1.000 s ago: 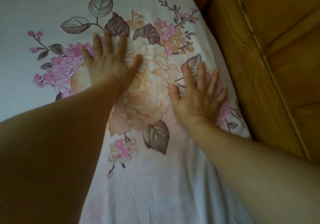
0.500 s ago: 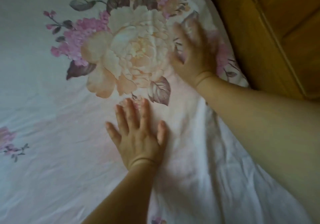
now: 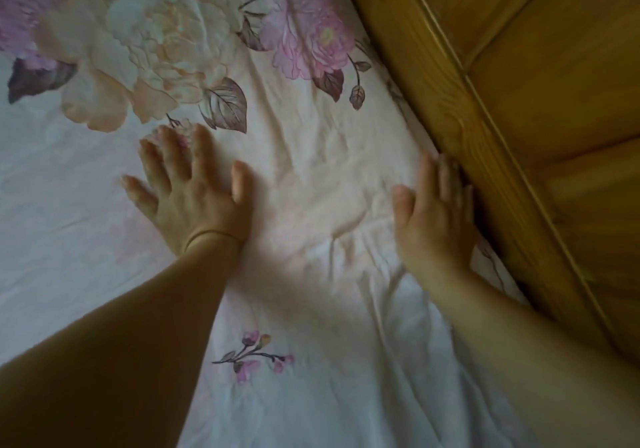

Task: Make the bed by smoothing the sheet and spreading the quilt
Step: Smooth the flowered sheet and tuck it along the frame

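Item 1: white cotton bed sheet with a printed floral pattern [image 3: 311, 177]. It fills the frame from the left edge to the wooden panel on the right. Creases run through the centre, between the 2 hands, and fan toward the lower right; the left part lies flatter.

Item 2: large peach-and-cream printed peony [image 3: 138, 52], upper left of the frame, with dark brown leaves below it. Motion blur softens its detail.

Item 3: pink printed blossom [image 3: 308, 31], upper centre, with a stem and 2 small leaves trailing toward the right.

Item 4: small printed sprig of pink buds [image 3: 252, 354], lower centre, between the 2 forearms.

Item 5: left hand [image 3: 194, 191], centre left. Palm down on the sheet, fingers straight and spread, thumb out to the right. Fingertips reach just below the peony's lowest leaf. Nothing gripped.

Item 6: right hand [image 3: 433, 219], centre right. Flat on the sheet, fingers straight and close together, their outer edge against the wooden panel where the sheet meets it. Nothing gripped. The 2 hands are well apart.

Item 7: honey-coloured wooden panel with raised mouldings [image 3: 519, 101], upper right to lower right, running diagonally along the sheet's right edge.
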